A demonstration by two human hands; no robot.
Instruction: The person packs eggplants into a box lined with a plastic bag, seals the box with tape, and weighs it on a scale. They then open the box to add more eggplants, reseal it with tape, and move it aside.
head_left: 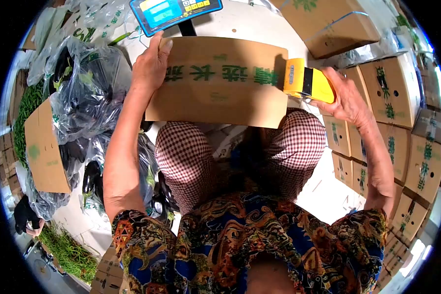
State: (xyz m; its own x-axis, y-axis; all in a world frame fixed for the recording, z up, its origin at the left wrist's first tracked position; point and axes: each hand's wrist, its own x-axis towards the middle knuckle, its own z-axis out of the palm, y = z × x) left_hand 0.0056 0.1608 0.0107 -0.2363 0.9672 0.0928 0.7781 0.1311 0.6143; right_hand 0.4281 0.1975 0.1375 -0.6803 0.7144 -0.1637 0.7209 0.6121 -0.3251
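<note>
A brown cardboard box with green printed characters lies across the space just beyond my knees. My left hand grips its far left corner, the thumb lying along the edge. At the opposite end, my right hand is wrapped around a yellow tape dispenser with a black band. The dispenser's front is right at the box's right edge. Beyond the left hand stands a scale display with a blue frame and yellow keys.
Eggplants in clear plastic bags lie to my left, beside a cardboard piece. Green beans are heaped lower left, near another person. Printed boxes are stacked on my right; a strapped carton stands at the far right.
</note>
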